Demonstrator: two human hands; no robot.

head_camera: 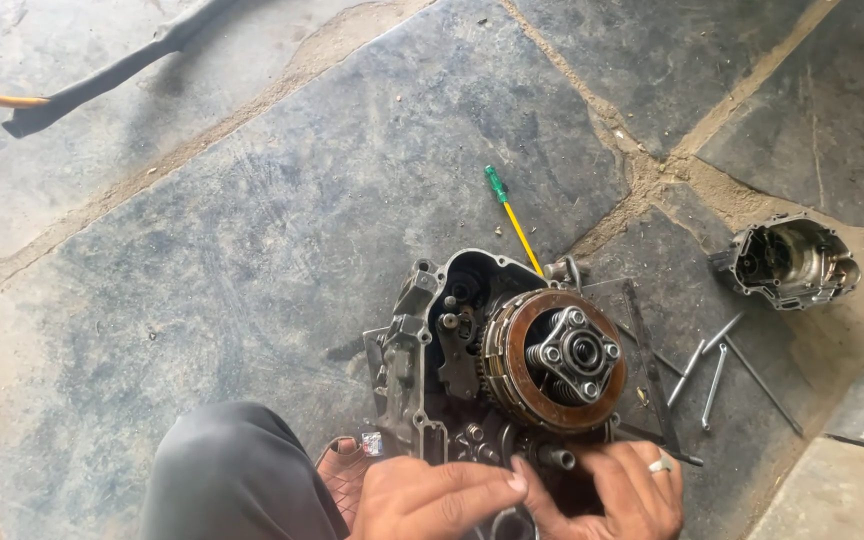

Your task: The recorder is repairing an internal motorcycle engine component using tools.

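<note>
Though partly cut off at the near edge, sits plainly enough: engine case (422, 350), side open and facing up, flat on the stone floor (252, 230), near and right of centre.

Done so far, judging by the layout:
- Side cover (792, 262) already off, parked well apart to the far right, hollow side up.
- Long bolts (710, 368) pulled and lying loose between case and cover, just right of the clutch.
- Clutch pack (557, 360) fully exposed, brown outer plate on show.

Left, as far as can be seen:
- Clutch still seated in the case.
- Centre plate (580, 352) still on, with four bolt heads in place and springs visible under them.
- Gear and small parts to the left of the clutch inside the case untouched.

Hands:
- Left hand (432, 500) and right hand (624, 492) meeting at the near rim of the case, below the clutch, fingertips close to touching.
- Left fingers stretched towards the right; right fingers curled, ring (660, 465) showing.
- Possibly pinching something small at the rim, but hidden by the fingers and the frame edge, so cannot tell what, or whether closed on anything at all.

Around:
- Thin dark frame-like piece (642, 335) right of the clutch, maybe a gasket.
- Screwdriver (512, 215), green handle and yellow shaft, just beyond the case, tip towards it.
- Grey-trousered knee (232, 475) near left, sandalled foot (344, 470) beside the case.
- Black hose (102, 75) far left, well apart.
</note>
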